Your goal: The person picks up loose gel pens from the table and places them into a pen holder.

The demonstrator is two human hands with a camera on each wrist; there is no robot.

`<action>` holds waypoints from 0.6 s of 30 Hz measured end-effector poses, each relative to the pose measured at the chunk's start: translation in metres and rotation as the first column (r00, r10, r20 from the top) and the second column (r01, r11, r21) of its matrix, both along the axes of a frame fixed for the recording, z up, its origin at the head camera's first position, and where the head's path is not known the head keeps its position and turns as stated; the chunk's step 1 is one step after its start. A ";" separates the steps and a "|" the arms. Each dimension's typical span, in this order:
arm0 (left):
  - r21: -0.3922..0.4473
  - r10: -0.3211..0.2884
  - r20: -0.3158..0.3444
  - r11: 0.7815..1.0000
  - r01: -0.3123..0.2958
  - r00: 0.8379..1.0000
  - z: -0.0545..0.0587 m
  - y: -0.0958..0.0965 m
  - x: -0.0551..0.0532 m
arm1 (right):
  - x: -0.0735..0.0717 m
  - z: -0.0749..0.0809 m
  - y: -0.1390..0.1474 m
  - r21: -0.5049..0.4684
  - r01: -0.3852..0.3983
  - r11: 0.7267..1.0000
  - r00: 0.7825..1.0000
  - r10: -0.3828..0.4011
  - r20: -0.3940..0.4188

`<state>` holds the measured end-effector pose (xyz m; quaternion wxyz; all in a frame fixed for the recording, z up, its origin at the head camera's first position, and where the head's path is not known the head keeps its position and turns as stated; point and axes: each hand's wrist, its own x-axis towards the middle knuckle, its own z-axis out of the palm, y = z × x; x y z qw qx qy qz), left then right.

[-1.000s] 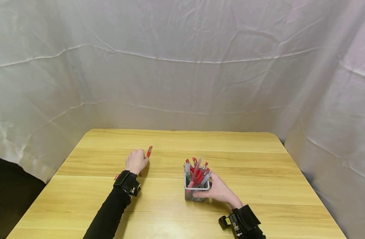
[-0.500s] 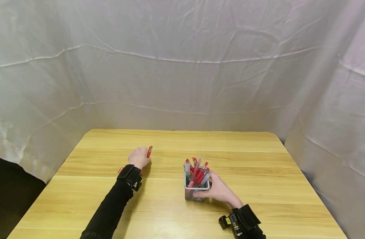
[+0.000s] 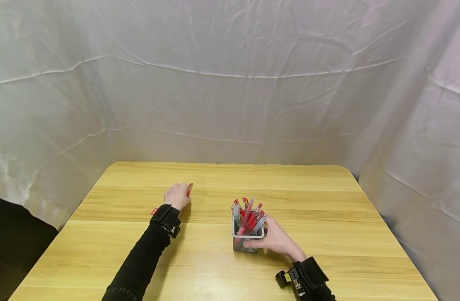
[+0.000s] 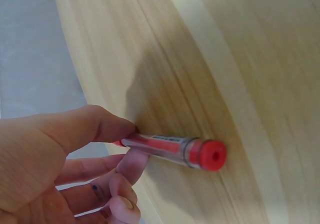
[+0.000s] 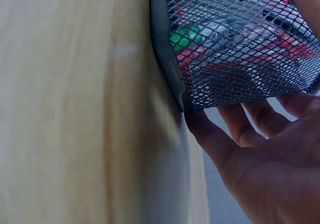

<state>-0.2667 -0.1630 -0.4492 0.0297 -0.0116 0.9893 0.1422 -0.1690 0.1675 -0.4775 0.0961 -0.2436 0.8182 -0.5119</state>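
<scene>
In the head view my left hand (image 3: pixel 177 195) is over the left half of the table, holding a red pen (image 3: pixel 190 190). The left wrist view shows thumb and forefinger pinching the clear-barrelled pen (image 4: pixel 167 148), its red end pointing at the camera. My right hand (image 3: pixel 278 239) grips a square mesh pen holder (image 3: pixel 238 246) from its right side, with the thumb across the front. Up close, in the right wrist view, fingertips touch the dark mesh wall (image 5: pixel 225 66) of the upright holder. Several red pens (image 3: pixel 249 217) and a few pale ones stick out of its top.
The wood-grain table (image 3: pixel 328 217) extends around both hands. Behind and beside it hangs a pale grey cloth (image 3: pixel 230 104). Black wrist cameras (image 3: pixel 284 279) are strapped to both forearms.
My left hand has moved slightly forward and to the right across the table, the red pen still pinched. My right hand and the pen holder have stayed where they were.
</scene>
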 end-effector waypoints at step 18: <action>0.105 -0.032 -0.098 0.994 0.042 0.995 -0.005 -0.003 0.015 | 0.001 0.000 0.002 -0.005 -0.003 1.000 1.000 0.003 0.007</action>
